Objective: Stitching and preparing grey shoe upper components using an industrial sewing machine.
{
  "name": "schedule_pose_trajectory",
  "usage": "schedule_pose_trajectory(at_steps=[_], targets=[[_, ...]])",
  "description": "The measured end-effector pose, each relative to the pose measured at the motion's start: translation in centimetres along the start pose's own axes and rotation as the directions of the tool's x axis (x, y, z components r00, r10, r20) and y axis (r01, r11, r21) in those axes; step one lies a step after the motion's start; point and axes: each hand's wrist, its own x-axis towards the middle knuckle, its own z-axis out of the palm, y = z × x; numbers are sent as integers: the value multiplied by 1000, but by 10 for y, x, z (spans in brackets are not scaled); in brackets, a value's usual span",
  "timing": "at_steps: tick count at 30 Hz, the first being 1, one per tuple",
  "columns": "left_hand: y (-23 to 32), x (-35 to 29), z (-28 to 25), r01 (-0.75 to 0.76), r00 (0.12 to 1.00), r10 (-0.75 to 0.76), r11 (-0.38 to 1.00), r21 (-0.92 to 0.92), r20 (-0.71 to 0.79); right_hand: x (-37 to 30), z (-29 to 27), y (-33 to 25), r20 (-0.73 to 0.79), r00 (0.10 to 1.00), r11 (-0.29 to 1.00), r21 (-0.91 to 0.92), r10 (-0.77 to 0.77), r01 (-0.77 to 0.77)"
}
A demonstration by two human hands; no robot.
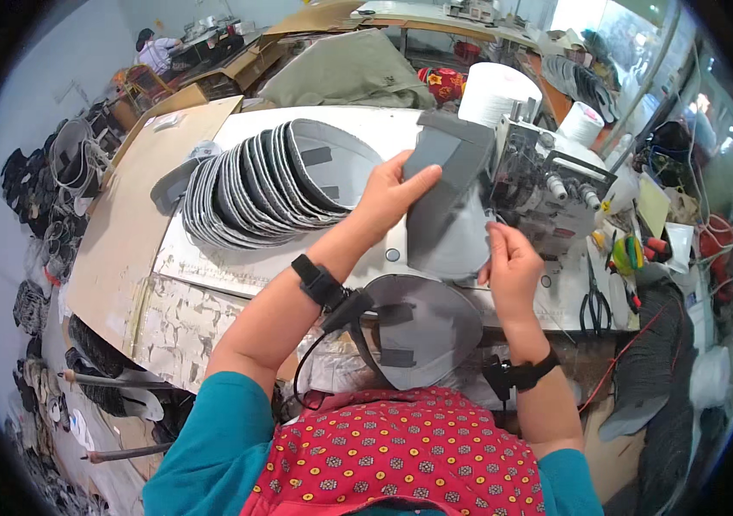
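A grey curved fabric piece (448, 228) with a darker band stands tilted in front of the sewing machine (543, 176). My left hand (392, 193) is closed on its upper left part, the thumb lying across the dark band. At its right edge, close to the machine, the fingers of my right hand (511, 262) are pinched together; the edge seems to be between them. Nearer my body, another grey piece (435, 331) with dark patches rests at the table edge. Left of my left hand stands a row of nested grey pieces (255, 185).
Large white thread cones (500, 93) stand behind the machine. Black scissors (594, 308) lie at the right of the table, near a yellow-green roll (627, 255). A brown board (113, 258) covers the left side. Another person (157, 53) sits far off at the back left.
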Motion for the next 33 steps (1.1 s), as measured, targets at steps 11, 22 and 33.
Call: schedule_pose_trajectory(at_steps=[11,22,33], targets=[[-6,3,-36,94,960,54,862,497,-274,-9,0,0,238,843,531,-686,-483,498],[26,-86,21,30,985,-136,752,659,110,12,-6,-6,159,846,677,-533,-508,507],[24,-53,17,-332,925,65,623,708,375,-12,-18,-51,201,961,974,-83,-192,212]])
